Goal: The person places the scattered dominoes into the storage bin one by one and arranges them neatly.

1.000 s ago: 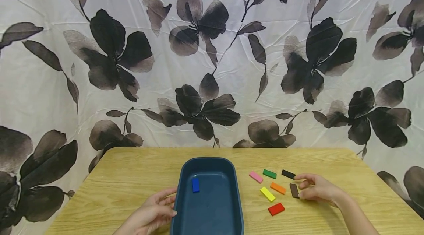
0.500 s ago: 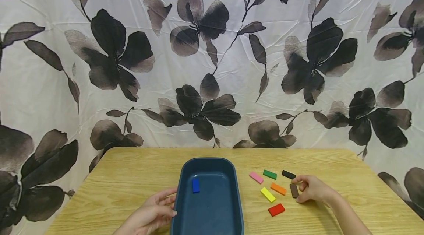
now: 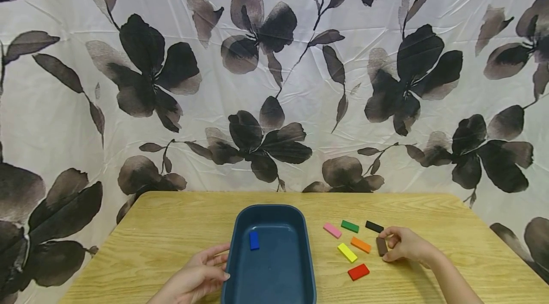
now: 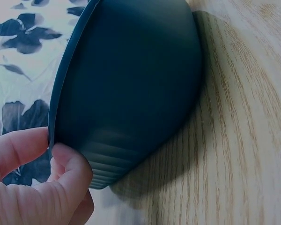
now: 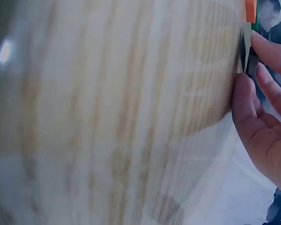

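My left hand [image 3: 196,273] pinches the left rim of a dark blue plastic tray [image 3: 310,266]; in the left wrist view the thumb [image 4: 75,166] lies on the outer wall with a finger over the rim. Inside the tray lies one blue block [image 3: 254,240], toward the far left. On the right, my right hand [image 3: 407,245] pinches a small dark brown block [image 3: 381,247] at its ends between thumb and index finger. The right wrist view shows this block [image 5: 252,63] edge-on between the fingertips.
Between tray and right hand, several flat blocks lie on the wooden table [image 3: 171,218]: pink [image 3: 332,230], green [image 3: 350,226], orange [image 3: 360,245], yellow [image 3: 347,252], red [image 3: 358,272]. A black block [image 3: 374,226] lies just behind the brown one. A floral cloth [image 3: 274,80] hangs behind.
My right hand has shifted slightly left and closed its thumb and index finger on the brown block, which is now a little turned. My left hand and the tray have stayed put.
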Demonstrator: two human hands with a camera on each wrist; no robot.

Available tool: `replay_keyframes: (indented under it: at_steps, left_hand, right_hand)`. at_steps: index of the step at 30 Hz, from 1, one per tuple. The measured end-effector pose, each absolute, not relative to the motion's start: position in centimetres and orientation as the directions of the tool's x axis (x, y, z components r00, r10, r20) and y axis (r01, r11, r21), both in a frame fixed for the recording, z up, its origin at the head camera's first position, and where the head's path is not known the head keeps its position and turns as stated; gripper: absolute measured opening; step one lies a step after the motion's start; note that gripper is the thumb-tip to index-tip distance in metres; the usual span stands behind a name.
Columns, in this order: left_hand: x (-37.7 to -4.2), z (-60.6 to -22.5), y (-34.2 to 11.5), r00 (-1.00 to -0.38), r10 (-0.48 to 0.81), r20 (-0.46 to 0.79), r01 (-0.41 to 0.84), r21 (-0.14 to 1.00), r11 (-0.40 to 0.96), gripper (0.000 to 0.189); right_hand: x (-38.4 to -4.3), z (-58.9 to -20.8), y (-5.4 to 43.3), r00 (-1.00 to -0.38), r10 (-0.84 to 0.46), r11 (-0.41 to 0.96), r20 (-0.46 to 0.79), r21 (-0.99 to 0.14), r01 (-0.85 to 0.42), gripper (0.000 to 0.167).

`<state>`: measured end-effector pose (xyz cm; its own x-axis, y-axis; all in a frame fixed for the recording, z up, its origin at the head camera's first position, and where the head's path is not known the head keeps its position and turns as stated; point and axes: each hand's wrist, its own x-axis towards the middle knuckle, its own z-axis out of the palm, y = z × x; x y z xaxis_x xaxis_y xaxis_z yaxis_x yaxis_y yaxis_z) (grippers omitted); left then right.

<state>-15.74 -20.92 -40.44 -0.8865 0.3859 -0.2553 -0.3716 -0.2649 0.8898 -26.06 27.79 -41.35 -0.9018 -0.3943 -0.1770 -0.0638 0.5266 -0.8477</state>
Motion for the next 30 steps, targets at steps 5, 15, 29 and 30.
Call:
replay_keyframes:
  at_steps: [5,15,29,30]
  left_hand:
    - [-15.6,-40.5,-20.9,-0.892,0.387,-0.234,-0.352,0.897,-0.268,0.076]
    - [-15.6,-40.4,-20.8,-0.894,0.383,-0.231,-0.348,0.897,-0.271,0.076]
    - [-15.6,-40.4,-21.0,-0.888,0.386,-0.248,-0.365,0.891,-0.269,0.077]
    - [-15.6,-40.4,-21.0,-0.888,0.388,-0.247,-0.366,0.891,-0.27,0.077]
  right_hand:
    - [-26.1,-41.1,28.0,-0.899,-0.397,0.515,-0.185,-0.856,-0.051,0.053]
    - [-26.1,-40.5,28.3,-0.886,-0.417,0.453,-0.203,-0.891,-0.009,0.055]
    - [-26.4,-39.5,27.7,-0.89,-0.422,0.385,-0.174,-0.923,-0.003,0.059]
    - [-26.4,-39.5,27.6,-0.891,-0.42,0.383,-0.172,-0.924,-0.002,0.059]
